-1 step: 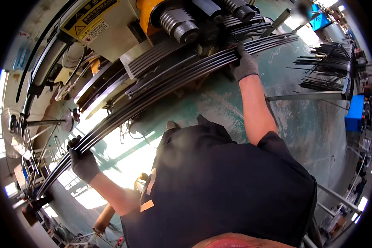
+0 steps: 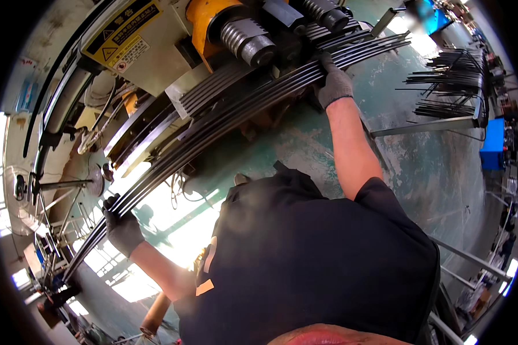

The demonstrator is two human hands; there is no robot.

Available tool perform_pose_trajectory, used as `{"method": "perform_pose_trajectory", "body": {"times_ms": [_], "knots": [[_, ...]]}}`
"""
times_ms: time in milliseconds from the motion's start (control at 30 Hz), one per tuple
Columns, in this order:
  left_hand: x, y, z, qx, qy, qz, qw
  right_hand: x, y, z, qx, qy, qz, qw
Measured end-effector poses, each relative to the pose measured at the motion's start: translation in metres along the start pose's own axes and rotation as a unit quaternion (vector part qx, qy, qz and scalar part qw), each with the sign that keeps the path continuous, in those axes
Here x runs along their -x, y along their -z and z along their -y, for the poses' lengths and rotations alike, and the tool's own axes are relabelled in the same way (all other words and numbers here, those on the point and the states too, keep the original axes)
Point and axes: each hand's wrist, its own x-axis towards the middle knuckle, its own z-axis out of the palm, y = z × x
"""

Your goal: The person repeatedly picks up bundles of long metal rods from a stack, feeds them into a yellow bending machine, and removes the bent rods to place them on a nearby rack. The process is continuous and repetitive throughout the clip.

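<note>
Several long, thin dark metal rods (image 2: 213, 133) run side by side as a bundle, slanting from the lower left up to the upper right. My left hand (image 2: 124, 230), in a grey glove, is closed round the bundle near its lower left end. Farther along, toward the upper right end, my right hand (image 2: 335, 86) in a matching glove grips the same rods. The bundle lies along the front of a machine (image 2: 149, 77). Just beyond it, more rods (image 2: 218, 86) rest side by side on the machine, below two ridged metal cylinders (image 2: 247, 43).
A rack at the right carries a pile of dark rods (image 2: 449, 77), with a grey metal bar (image 2: 423, 126) jutting from it. A blue box (image 2: 492, 144) stands close by. At the lower left are a brown tube (image 2: 155, 313) and metal stands (image 2: 54, 230).
The rod bundle has shifted slightly toward the machine. My left hand sits a little farther right, my right hand a little farther left and up. Both keep their grip.
</note>
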Motion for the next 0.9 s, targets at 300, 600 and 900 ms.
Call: {"method": "perform_pose_trajectory", "body": {"times_ms": [300, 600, 900], "knots": [[-0.068, -0.042, 0.071, 0.051, 0.009, -0.186, 0.981, 0.038, -0.088, 0.034, -0.209, -0.028, 0.142, 0.967], [-0.081, -0.078, 0.16, 0.046, 0.087, -0.116, 0.988, -0.025, -0.106, -0.011, -0.02, 0.008, 0.036, 0.999], [-0.088, -0.095, 0.153, 0.157, 0.129, -0.11, 0.973, -0.108, -0.097, -0.058, 0.202, 0.195, -0.055, 0.958]]}}
